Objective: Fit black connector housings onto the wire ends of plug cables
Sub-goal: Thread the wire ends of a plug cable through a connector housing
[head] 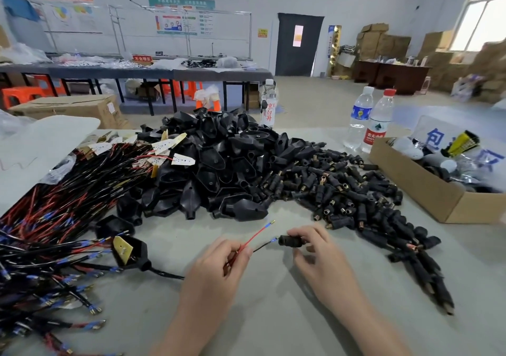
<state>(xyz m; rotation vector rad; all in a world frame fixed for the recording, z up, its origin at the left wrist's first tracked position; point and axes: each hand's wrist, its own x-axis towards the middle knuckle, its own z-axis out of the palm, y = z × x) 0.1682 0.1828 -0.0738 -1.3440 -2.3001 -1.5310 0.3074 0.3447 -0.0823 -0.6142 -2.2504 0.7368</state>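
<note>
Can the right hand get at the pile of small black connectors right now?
Probably yes: the pile lies just beyond the right hand with nothing between, though its fingers pinch one connector housing, so it is occupied.

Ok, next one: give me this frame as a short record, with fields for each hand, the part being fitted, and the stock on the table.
left hand: pinches a red wire and a black wire together
right hand: holds a black connector housing, its mouth at the black wire's blue tip
red wire end: free, no housing on it
stock centre: pile of black plug shells, small housings to its right
stock left: bundle of red and black cables
right edge: cardboard box, water bottles behind
</note>
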